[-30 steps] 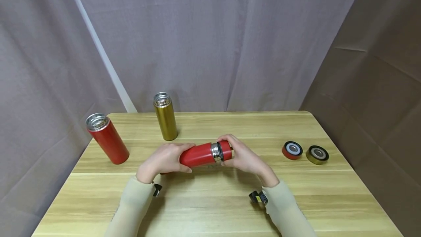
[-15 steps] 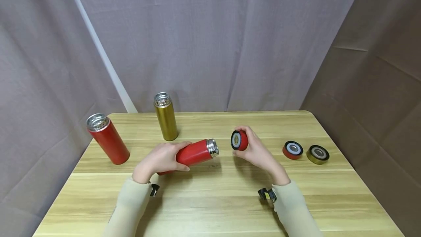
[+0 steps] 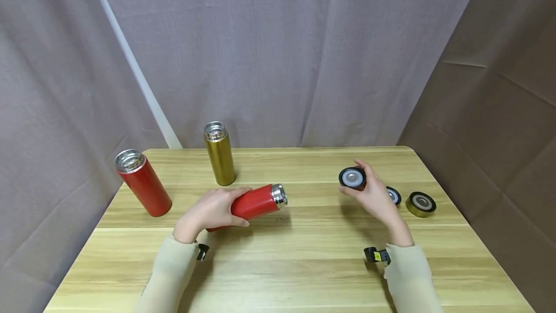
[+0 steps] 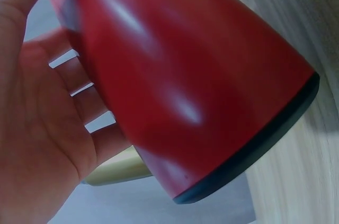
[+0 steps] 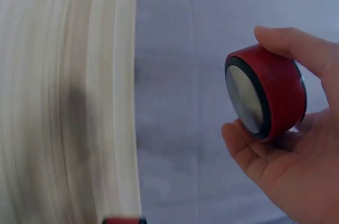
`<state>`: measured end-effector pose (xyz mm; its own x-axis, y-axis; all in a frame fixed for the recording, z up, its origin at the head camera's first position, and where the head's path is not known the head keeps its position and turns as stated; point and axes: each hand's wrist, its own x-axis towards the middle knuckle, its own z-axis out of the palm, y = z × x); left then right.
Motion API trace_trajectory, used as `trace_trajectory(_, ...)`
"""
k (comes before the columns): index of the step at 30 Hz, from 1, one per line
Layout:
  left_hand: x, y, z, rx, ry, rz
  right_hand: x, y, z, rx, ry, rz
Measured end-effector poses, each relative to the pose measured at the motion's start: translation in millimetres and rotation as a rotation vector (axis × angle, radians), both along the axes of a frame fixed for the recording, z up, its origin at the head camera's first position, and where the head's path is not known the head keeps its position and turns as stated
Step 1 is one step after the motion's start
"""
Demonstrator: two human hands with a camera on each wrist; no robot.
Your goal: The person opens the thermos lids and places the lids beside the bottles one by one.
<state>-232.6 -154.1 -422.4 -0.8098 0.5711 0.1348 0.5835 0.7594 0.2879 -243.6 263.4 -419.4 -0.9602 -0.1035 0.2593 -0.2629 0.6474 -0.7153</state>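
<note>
My left hand (image 3: 215,210) grips a red thermos bottle (image 3: 256,203) that is tilted, its bare steel neck pointing right. In the left wrist view the black base of this bottle (image 4: 201,91) shows, with the fingers curled round its far side. My right hand (image 3: 378,199) pinches a bottle lid (image 3: 353,177) above the table, its pale inner side facing the head camera. From the right wrist, the lid (image 5: 270,89) shows a red side wall and a silver disc on top, held between thumb and fingers.
A red bottle (image 3: 146,187) without lid stands at the left; a gold one (image 3: 220,156) stands farther back. On the wooden table (image 3: 278,264), at the right, lie a gold lid (image 3: 420,204) and another lid (image 3: 394,196), partly hidden by my right hand. Grey curtains hang behind.
The lid has come off the red bottle's neck, and my right hand has carried it right, towards the two lids on the table. My left hand, still holding the bottle, has shifted slightly left.
</note>
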Motion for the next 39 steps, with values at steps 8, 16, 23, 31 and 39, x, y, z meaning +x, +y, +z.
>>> trace_trajectory(8, -1.2, -0.5, 1.2, 0.000, 0.008, 0.002, 13.2, 43, 11.8, 0.095, -0.070, -0.151)
trace_trajectory(16, 0.0, -0.8, 0.8, 0.000, 0.010, 0.002, 21.7, 86, 13.1, 0.093, -0.201, -0.285)
trace_trajectory(23, 0.8, -1.1, -1.2, -0.002, 0.020, 0.009, 31.2, 120, 12.6, 0.164, -0.301, -0.285)
trace_trajectory(31, 1.1, -1.0, -1.5, 0.001, 0.024, 0.005, 33.0, 139, -0.5, 0.202, -0.369, -0.236)
trace_trajectory(39, 2.2, -2.7, -1.0, 0.095, 0.022, 0.009, 28.5, 145, -13.5, 0.228, -0.418, -0.196)
